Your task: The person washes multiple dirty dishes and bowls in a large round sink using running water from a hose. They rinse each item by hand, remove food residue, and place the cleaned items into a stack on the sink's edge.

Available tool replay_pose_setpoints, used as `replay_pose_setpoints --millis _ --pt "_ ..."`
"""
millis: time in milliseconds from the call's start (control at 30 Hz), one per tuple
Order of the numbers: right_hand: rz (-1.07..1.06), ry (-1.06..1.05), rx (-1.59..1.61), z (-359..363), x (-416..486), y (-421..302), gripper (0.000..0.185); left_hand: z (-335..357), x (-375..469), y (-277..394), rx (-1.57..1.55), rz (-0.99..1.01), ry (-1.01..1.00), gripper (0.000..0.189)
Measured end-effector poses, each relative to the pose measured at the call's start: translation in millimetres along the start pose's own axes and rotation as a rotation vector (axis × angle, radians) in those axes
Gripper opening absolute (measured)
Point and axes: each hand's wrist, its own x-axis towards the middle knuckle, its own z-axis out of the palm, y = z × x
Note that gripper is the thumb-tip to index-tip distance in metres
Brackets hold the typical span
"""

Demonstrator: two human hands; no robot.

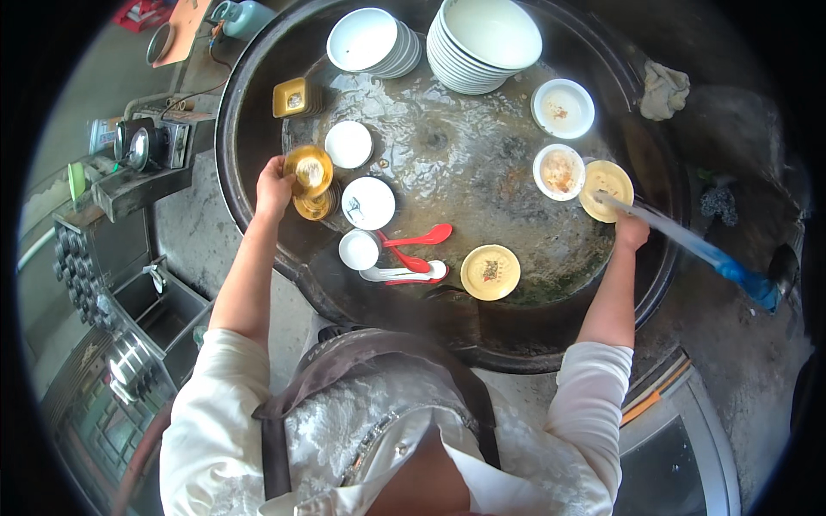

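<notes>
My left hand [274, 187] grips a shiny yellow dish [310, 169], thumb over its rim, just above a stack of similar yellow dishes [314, 208]. At the right of a large round dark basin [481, 332], my right hand [632, 230] holds the near edge of a pale yellow plate [610, 184]. A pale hose or pipe with a blue section [742, 277] crosses over that hand, its end above the plate. Beside this plate is a white bowl [559, 171] with brownish residue. Another yellow plate [490, 271] with a printed mark lies near the front.
Stacked white bowls [364, 40] and larger bowls [484, 39] stand at the back. Square yellow dishes [290, 98], white dishes [368, 203], red spoons [419, 237] and a white spoon [393, 275] lie left. A stained white bowl [563, 108] and a cloth [664, 90] are right.
</notes>
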Motion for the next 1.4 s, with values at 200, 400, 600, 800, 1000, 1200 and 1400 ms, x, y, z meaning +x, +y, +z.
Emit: replay_pose_setpoints --millis 200,400,600,800,1000,1200,1400 --pt "-0.010 -0.043 0.240 0 15 2 0.031 -7 -22 -10 0.835 0.150 -0.031 0.027" --pt "0.168 -0.181 0.962 -46 -20 -11 0.014 2 -36 -11 0.927 0.164 0.021 0.038" --pt "0.324 -0.357 1.433 -55 -41 -16 0.018 6 -41 10 0.787 0.305 0.038 0.029" --pt "0.187 -0.369 1.209 -47 -59 -33 0.018 27 -53 41 0.644 0.387 -0.027 0.025" --pt "-0.513 0.541 0.283 -94 -72 -35 0.021 52 -71 66 0.571 0.457 -0.111 0.026" --pt "-0.613 0.684 0.250 -104 -68 -29 0.018 78 -91 83 0.475 0.527 -0.231 0.026" --pt "-0.574 0.722 0.447 -103 -68 -10 0.013 105 -106 103 0.491 0.601 -0.375 0.023"
